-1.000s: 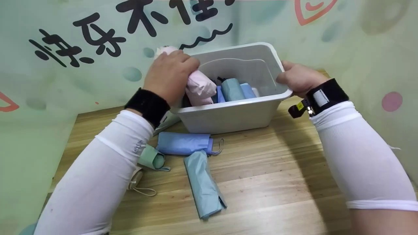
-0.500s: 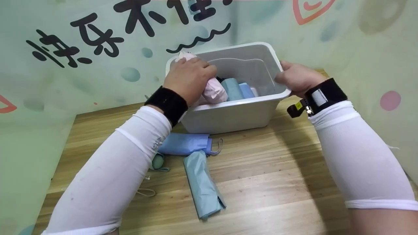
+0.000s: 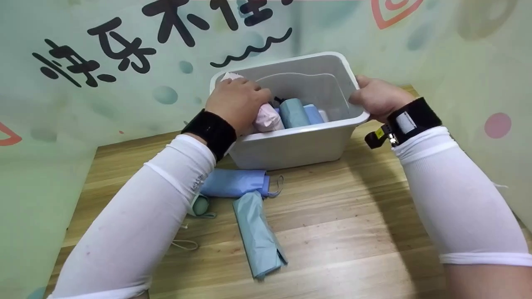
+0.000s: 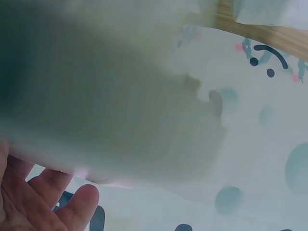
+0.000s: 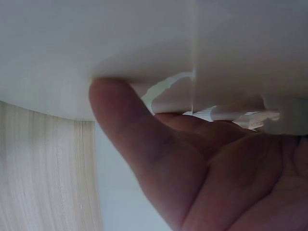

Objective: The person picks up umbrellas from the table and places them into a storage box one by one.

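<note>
My left hand (image 3: 237, 104) is inside the left end of a pale grey plastic bin (image 3: 291, 147), holding a pink folded umbrella (image 3: 268, 118) from above. Most of that umbrella is hidden under the hand. Beside it in the bin lie a teal folded umbrella (image 3: 294, 113) and a blue one (image 3: 314, 114). My right hand (image 3: 380, 97) grips the bin's right rim, and the right wrist view shows its thumb (image 5: 127, 115) pressed against the bin wall. In the left wrist view a blurred pale surface covers much of the picture, with some fingers (image 4: 77, 207) at lower left.
On the wooden tabletop (image 3: 332, 232) before the bin lie a blue folded umbrella (image 3: 232, 182), a teal one (image 3: 257, 236) and a green one (image 3: 201, 205), partly behind my left sleeve. A thin cord loop (image 3: 185, 245) shows nearby. A printed wall (image 3: 124, 104) stands behind.
My left hand has moved right and down, bringing the pink umbrella from over the bin's left rim into the bin. My right hand has stayed on the rim.
</note>
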Demonstrator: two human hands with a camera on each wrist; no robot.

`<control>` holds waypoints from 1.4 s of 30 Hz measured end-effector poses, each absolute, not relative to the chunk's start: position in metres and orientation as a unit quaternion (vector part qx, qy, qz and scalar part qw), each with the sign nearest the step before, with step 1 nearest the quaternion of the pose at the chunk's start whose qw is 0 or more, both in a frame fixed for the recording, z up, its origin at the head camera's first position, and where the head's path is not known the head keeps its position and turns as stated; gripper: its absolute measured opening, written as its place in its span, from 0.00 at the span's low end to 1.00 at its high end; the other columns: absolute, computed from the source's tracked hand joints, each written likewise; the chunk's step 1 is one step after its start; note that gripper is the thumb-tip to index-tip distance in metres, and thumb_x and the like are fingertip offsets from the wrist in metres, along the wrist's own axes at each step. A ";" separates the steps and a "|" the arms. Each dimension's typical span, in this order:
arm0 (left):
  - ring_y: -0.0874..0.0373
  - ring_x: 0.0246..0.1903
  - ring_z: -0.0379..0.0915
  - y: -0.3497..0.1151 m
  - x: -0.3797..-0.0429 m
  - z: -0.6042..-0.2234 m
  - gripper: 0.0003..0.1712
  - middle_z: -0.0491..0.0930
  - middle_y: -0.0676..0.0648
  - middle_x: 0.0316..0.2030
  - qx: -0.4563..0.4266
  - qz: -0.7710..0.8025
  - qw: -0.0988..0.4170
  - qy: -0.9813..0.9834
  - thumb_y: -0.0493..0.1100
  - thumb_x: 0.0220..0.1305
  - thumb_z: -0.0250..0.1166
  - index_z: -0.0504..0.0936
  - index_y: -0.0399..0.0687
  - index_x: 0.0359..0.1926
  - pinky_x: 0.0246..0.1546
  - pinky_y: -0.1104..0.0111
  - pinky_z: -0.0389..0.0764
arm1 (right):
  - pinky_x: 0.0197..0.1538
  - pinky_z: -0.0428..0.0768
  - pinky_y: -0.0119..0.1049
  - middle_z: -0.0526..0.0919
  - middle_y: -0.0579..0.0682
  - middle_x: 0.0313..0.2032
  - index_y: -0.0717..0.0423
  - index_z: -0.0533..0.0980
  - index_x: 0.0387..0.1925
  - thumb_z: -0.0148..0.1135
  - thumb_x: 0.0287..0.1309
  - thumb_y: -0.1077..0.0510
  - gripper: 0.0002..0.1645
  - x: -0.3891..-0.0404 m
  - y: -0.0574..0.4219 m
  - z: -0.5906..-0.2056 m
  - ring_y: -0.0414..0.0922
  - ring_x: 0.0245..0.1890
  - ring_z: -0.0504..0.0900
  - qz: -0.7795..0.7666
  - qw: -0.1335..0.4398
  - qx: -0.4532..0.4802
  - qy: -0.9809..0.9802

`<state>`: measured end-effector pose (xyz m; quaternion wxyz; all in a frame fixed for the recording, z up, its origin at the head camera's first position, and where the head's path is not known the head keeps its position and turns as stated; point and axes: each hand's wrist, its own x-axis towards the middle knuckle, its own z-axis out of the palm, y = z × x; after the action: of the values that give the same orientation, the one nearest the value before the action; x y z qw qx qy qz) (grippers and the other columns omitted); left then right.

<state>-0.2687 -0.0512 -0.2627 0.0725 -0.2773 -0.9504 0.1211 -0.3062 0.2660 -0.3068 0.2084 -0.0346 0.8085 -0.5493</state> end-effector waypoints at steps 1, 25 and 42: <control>0.38 0.62 0.77 -0.051 -0.269 -0.262 0.20 0.83 0.42 0.61 -0.279 0.124 0.072 -0.950 0.32 0.70 0.60 0.80 0.52 0.59 0.67 0.41 0.75 | 0.49 0.85 0.34 0.71 0.59 0.62 0.57 0.55 0.76 0.44 0.72 0.64 0.34 -0.306 0.266 -0.307 0.48 0.54 0.78 -0.548 0.209 -0.035 0.809; 0.39 0.63 0.76 -0.028 -0.286 -0.245 0.15 0.83 0.40 0.59 -0.317 0.168 0.076 -0.930 0.31 0.75 0.55 0.81 0.51 0.54 0.69 0.45 0.74 | 0.48 0.85 0.35 0.74 0.60 0.64 0.57 0.55 0.79 0.47 0.75 0.61 0.35 -0.303 0.268 -0.307 0.46 0.54 0.80 -0.541 0.204 -0.040 0.815; 0.35 0.60 0.78 -0.010 -0.297 -0.256 0.19 0.83 0.37 0.58 -0.308 0.229 0.044 -0.922 0.34 0.77 0.51 0.81 0.49 0.60 0.66 0.43 0.77 | 0.48 0.85 0.34 0.74 0.58 0.61 0.55 0.60 0.72 0.49 0.74 0.62 0.28 -0.305 0.268 -0.310 0.47 0.52 0.80 -0.554 0.200 -0.029 0.808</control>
<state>-0.2968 -0.0101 -0.2563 0.0437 -0.3084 -0.9223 0.2288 -0.3054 0.2682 -0.3099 0.1996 -0.0294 0.8080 -0.5536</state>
